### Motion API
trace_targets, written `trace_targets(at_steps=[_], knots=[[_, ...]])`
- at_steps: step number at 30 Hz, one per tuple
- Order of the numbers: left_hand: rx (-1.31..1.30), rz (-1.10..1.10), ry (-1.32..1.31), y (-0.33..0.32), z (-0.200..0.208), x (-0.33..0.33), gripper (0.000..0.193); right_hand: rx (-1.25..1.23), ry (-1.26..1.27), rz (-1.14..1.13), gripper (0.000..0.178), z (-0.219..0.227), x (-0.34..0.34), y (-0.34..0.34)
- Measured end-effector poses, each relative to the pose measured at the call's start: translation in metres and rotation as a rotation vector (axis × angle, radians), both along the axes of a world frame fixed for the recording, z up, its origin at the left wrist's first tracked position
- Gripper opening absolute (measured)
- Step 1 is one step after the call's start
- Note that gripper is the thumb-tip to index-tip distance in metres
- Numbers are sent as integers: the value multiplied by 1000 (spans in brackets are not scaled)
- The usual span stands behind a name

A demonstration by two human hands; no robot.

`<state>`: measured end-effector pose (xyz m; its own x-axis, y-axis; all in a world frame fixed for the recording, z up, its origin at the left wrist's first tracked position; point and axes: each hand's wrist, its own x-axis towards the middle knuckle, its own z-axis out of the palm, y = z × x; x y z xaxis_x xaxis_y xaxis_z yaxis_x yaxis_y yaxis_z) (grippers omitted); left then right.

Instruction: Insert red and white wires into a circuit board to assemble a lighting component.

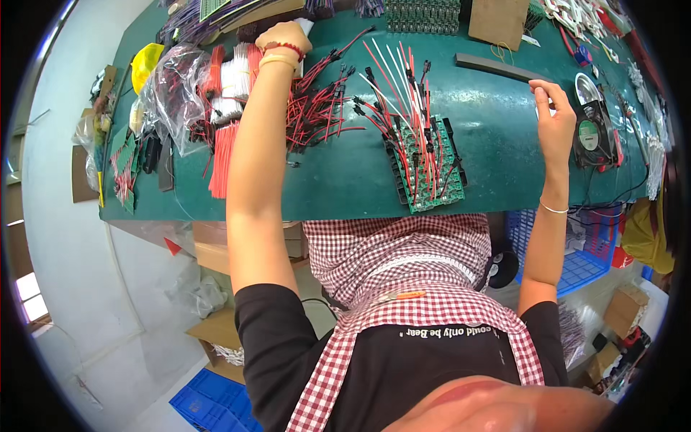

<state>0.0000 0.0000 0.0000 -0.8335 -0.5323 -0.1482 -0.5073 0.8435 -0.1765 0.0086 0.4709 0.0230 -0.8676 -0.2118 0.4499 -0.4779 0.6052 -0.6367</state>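
My left hand (284,39) is stretched to the far side of the bench, beyond the bundles of red and white wires. Its fingers are curled in, and what they may hold is hidden; a small white piece (304,27) shows beside it. My right hand (553,119) is raised over the right part of the bench, fingers closed around something small and pale that I cannot make out. Between my arms lies a panel of green circuit boards (450,189), with red, black and white wires (407,93) standing up from it. Loose red wires with black connectors (317,115) are heaped beside my left forearm.
Wire bundles (224,162) and a clear plastic bag (173,97) lie at left. A dark bar (497,68), a small fan (592,137) and a cable are near my right hand. Stacked green boards (422,16) and a brown cardboard piece (498,21) stand at the back.
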Motion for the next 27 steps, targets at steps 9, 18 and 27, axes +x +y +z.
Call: trace_targets(at_steps=[9,18,27], knots=[[109,-115,-26,27,-10,-3,58,-87,-13,-19,15,2,10,4],[141,-587,777,45,36,33,36,-101,-11,-49,14,11,31,21],[2017,-435,1398,46,120,89,28,-172,2,35,13,25,56,11]])
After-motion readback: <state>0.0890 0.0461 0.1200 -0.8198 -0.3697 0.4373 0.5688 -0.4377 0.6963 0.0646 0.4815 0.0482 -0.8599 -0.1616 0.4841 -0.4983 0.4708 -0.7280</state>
